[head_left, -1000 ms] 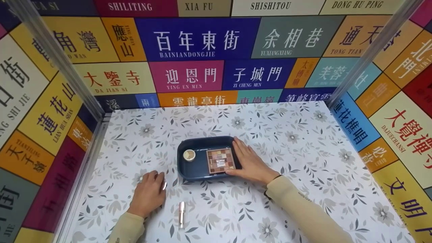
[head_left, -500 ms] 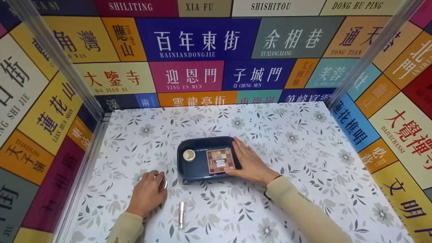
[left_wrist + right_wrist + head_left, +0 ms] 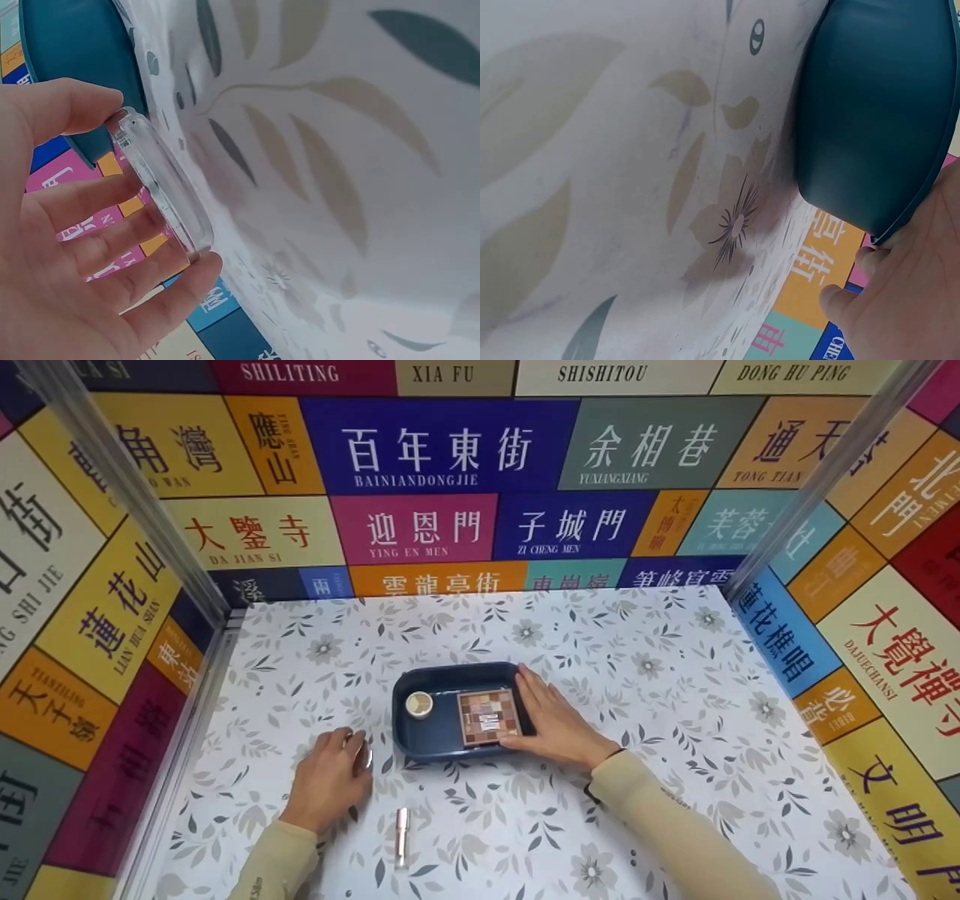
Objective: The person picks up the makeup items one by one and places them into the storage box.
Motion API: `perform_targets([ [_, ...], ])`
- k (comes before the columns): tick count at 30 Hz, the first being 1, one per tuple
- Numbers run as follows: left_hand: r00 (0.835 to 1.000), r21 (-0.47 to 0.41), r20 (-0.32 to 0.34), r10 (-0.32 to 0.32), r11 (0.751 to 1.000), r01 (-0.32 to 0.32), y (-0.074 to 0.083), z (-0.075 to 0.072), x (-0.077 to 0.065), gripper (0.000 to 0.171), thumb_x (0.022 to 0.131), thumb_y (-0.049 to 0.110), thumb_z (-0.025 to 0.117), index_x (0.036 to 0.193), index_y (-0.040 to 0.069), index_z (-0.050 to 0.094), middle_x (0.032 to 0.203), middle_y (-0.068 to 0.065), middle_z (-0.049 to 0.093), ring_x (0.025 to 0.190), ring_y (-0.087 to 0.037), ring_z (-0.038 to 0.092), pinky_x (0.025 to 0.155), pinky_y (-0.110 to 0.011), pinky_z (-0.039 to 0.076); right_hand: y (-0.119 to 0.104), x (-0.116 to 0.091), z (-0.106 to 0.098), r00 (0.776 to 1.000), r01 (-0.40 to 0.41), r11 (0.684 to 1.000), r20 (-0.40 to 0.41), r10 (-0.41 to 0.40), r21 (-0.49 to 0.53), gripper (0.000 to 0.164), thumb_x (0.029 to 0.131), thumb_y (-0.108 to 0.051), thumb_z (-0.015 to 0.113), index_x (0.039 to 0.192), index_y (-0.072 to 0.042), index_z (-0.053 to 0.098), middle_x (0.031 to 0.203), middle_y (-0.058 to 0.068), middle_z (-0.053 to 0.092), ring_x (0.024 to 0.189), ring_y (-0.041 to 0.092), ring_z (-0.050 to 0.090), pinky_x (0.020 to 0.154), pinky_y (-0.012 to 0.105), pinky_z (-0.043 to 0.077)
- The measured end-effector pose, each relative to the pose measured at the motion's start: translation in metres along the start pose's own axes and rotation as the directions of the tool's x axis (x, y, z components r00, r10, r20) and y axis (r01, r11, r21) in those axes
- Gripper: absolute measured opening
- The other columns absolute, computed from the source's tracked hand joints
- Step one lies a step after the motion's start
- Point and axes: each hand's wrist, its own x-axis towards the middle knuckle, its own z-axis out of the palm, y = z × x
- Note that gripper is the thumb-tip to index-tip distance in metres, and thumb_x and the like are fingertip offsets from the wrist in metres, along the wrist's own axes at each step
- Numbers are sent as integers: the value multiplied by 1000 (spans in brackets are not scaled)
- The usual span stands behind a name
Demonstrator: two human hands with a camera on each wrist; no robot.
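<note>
On the left, my left hand holds a flat, clear-edged compact just above the table, thumb at one end and fingertips along the other edge. In the head view, only a shiny edge of it shows past the fingers. My right hand grips the right end of a dark blue tray, its thumb at the near corner and its fingers along the right rim. Inside the tray lie a round pot with a three-part top and a square eyeshadow palette, the palette beside my right thumb.
A slim pinkish, lipstick-like tube lies on the table in front of the tray, right of my left forearm. The flower-patterned tabletop is bordered by walls of coloured signs at the back and both sides.
My left hand has shifted slightly forward with the compact. The right hand, tray and tube stay in place.
</note>
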Motion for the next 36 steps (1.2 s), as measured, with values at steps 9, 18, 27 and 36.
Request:
perform_targets([
  [9,1000,-14,-20,-7,1000,6,8,-12,16,47,83,21,72,127,3,68,121,-14,62,113,-37,56,71,-59,55,2,0,3,1000,-5,1000,9,5,0,118,84,-76,58,162,-9,1,168,2,-12,154,24,-1,121,55,15],
  [18,998,-11,-46,33,999,-34,21,-20,31,46,84,21,69,127,3,68,120,-15,62,110,-36,57,69,-55,56,1,-1,4,1000,-24,999,8,23,30,117,85,-71,64,163,-10,2,169,2,-10,154,24,0,122,51,12],
  [27,999,-17,-18,50,999,-51,35,-25,47,47,83,22,70,127,5,68,121,-12,60,112,-34,56,67,-54,57,1,-1,3,1000,-6,1000,-9,6,20,118,84,-72,63,162,-8,4,169,7,-5,154,27,4,122,53,13],
  [36,993,-14,-43,114,993,-114,51,-24,61,51,82,23,69,130,5,67,123,-15,61,111,-35,57,69,-53,57,0,1,2,1000,-10,1000,-4,10,3,119,83,-73,64,162,-8,4,169,9,-3,154,24,3,122,51,15],
])
